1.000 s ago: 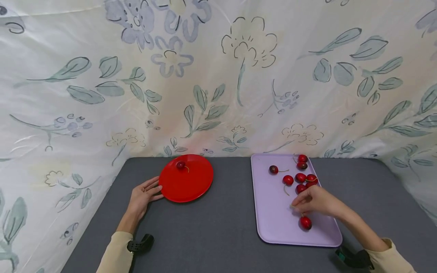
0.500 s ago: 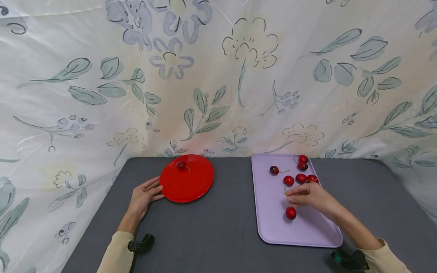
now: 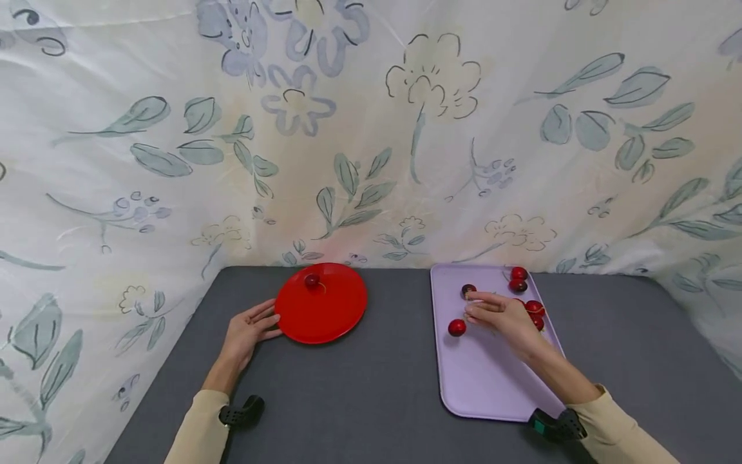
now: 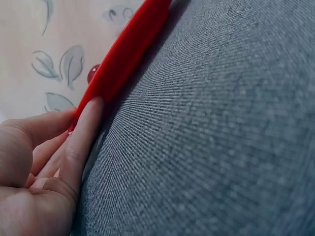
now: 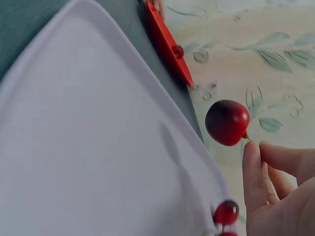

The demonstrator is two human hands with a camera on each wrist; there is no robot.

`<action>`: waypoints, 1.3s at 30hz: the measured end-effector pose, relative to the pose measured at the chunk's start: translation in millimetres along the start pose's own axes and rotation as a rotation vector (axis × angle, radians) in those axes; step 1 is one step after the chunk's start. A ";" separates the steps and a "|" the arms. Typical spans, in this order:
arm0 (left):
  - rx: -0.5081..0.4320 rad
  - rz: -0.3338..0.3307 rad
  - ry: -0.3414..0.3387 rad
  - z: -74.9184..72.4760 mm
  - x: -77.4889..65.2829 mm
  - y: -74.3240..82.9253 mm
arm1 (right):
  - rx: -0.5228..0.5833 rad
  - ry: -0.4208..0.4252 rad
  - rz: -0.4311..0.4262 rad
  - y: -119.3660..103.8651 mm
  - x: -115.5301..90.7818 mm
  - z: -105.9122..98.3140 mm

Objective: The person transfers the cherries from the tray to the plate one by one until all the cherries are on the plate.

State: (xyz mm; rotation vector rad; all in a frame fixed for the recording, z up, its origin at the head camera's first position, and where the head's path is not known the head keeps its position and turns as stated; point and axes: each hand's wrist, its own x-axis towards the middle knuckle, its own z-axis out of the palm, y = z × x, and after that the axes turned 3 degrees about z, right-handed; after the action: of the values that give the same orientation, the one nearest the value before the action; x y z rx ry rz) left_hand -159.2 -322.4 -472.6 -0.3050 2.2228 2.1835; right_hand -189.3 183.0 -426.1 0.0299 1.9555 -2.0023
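My right hand (image 3: pixel 505 321) pinches a red cherry (image 3: pixel 456 328) by its stem, thumb against fingers. The right wrist view shows this cherry (image 5: pixel 227 123) hanging above the lilac tray (image 3: pixel 484 383). Several other cherries lie along the tray's far and right parts, some hidden behind the hand. On the left, a red plate (image 3: pixel 324 316) lies on the dark cloth with one dark cherry (image 3: pixel 312 280) near its far rim. My left hand (image 3: pixel 246 332) holds the plate's left rim between thumb and fingers, as the left wrist view (image 4: pixel 54 162) shows from close up.
A floral curtain (image 3: pixel 371 142) rises behind the table's far edge and along its left side. Grey cloth (image 3: pixel 371 367) covers the table between plate and tray. A raised rim (image 3: pixel 436 348) runs round the tray.
My right hand has carried the cherry by its stem left and away from me, from the tray's near part to its left side. My left hand stays at the plate.
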 end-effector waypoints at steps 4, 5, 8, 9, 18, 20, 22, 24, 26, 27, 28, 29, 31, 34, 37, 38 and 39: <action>0.007 0.001 0.010 -1.7 -1.1 1.7 | 0.136 0.050 -0.038 -2.5 11.6 21.1; 0.009 0.000 0.008 -1.8 -1.2 2.0 | 0.167 0.066 -0.045 -3.1 14.1 25.7; 0.011 0.003 0.001 -1.6 -0.6 2.2 | 0.266 0.080 -0.054 -4.8 21.0 37.3; 0.010 0.003 0.002 -1.4 -0.3 2.1 | 0.293 0.076 -0.054 -5.3 23.1 40.9; 0.013 0.002 0.006 -1.3 1.9 -1.1 | 0.442 0.017 0.017 -4.8 42.8 72.2; 0.013 0.006 -0.003 -1.4 2.1 -1.7 | 0.440 0.020 0.032 -5.3 46.7 80.0; 0.011 0.013 -0.008 -1.4 2.2 -2.2 | 0.439 0.025 0.041 -5.7 50.7 88.3; 0.004 0.018 -0.014 -1.5 2.4 -2.5 | 0.432 0.025 0.045 -6.1 54.5 96.7; -0.002 0.019 -0.016 -1.3 2.5 -2.6 | 0.422 0.023 0.041 -5.5 59.1 105.0; -0.005 0.019 -0.015 -1.2 2.6 -2.7 | 0.423 0.025 0.038 -5.1 61.4 109.3; -0.006 0.018 -0.014 -1.0 2.7 -2.7 | 0.423 0.026 0.036 -4.8 63.4 113.2; -0.007 0.017 -0.013 -0.8 2.8 -2.7 | 0.422 0.025 0.034 -4.2 65.6 116.8; -0.005 0.016 -0.011 -0.4 3.1 -2.7 | 0.412 0.025 0.031 -3.1 69.3 123.9; -0.003 0.017 -0.006 0.3 3.7 -2.7 | 0.407 0.026 0.032 -2.6 73.9 134.2; -0.003 0.015 -0.006 0.7 4.2 -2.4 | 0.392 0.021 0.031 -3.8 78.1 145.4; -0.004 0.015 -0.007 0.7 4.2 -2.4 | 0.390 0.018 0.030 -4.3 79.6 149.2; -0.006 0.013 -0.006 0.8 4.2 -2.4 | 0.382 0.016 0.027 -4.9 81.0 153.2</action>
State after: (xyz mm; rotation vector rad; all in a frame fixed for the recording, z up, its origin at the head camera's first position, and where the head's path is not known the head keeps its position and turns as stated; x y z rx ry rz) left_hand -163.1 -322.1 -475.6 -0.2843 2.2225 2.1946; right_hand -233.1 15.4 -433.7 0.1640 1.5437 -2.3317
